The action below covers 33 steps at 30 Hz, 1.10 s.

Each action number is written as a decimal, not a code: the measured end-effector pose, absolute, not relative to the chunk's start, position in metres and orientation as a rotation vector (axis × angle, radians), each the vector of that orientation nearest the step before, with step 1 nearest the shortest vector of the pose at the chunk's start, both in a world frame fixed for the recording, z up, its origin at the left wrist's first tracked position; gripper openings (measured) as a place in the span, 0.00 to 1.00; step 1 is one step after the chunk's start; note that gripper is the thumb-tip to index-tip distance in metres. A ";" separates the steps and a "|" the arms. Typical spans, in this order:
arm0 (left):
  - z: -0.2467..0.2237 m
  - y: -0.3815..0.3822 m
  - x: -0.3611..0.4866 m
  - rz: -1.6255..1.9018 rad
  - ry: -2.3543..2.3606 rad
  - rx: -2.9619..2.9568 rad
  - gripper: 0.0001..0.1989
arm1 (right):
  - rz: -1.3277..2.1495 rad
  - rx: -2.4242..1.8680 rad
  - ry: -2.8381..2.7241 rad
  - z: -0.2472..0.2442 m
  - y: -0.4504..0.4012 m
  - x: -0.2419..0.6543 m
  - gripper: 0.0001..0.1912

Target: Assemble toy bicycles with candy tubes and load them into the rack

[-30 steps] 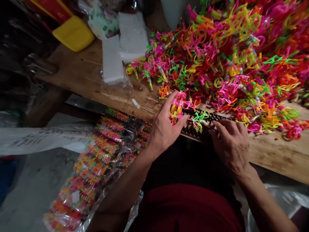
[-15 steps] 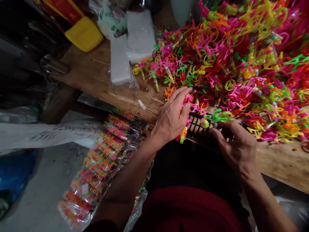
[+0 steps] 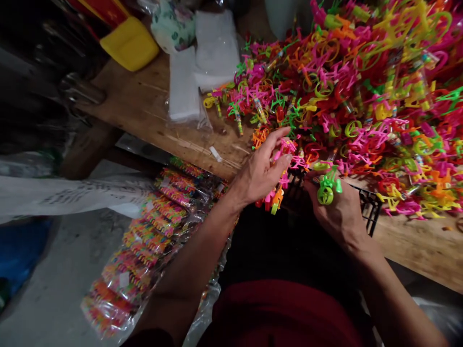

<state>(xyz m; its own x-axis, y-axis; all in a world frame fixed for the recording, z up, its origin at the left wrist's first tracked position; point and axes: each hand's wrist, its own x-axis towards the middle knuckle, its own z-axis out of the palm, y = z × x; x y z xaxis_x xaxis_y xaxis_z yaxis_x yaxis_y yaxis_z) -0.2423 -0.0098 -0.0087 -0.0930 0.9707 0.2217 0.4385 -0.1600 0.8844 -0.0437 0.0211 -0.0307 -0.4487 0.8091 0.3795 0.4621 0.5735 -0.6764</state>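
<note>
My left hand (image 3: 265,168) is curved around several pink and orange plastic pieces (image 3: 278,195) at the table's front edge, thumb and fingers partly bent over them. My right hand (image 3: 336,205) is closed on a bright green toy (image 3: 328,185) with a small wheel, just right of my left hand. Below both hands lies a black slotted rack (image 3: 371,207), mostly covered by my right hand and the pieces. Behind them rises a large heap of colourful plastic toys (image 3: 325,96), some with candy-filled tubes.
Clear plastic bags (image 3: 184,91) and a yellow scoop (image 3: 130,44) are at the back left of the wooden table (image 3: 137,103). Bagged colourful toys (image 3: 144,246) hang or lie below the table edge at left. A white sack (image 3: 65,195) is further left.
My right hand has moved left toward my left hand, bringing the green toy over the rack and uncovering the rack's right end. The view has shifted slightly.
</note>
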 end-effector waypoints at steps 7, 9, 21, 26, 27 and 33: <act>-0.002 -0.030 -0.237 1.195 1.655 1.529 0.24 | 0.664 -1.088 -2.050 -0.038 0.037 -0.043 0.06; -0.001 -0.032 -0.233 1.201 1.655 1.538 0.23 | 0.577 -1.123 -1.933 -0.037 0.037 -0.042 0.06; 0.002 -0.036 -0.225 1.200 1.622 1.562 0.22 | 0.844 -0.929 -1.981 -0.047 0.029 -0.059 0.04; 0.002 -0.034 -0.225 1.180 1.593 1.509 0.22 | 0.777 -0.921 -2.046 -0.044 0.028 -0.060 0.06; 0.001 -0.034 -0.225 1.172 1.590 1.501 0.22 | 0.738 -0.912 -2.077 -0.043 0.028 -0.061 0.07; 0.006 -0.033 -0.231 1.136 1.574 1.439 0.19 | 0.573 -0.899 -2.179 -0.041 0.029 -0.070 0.10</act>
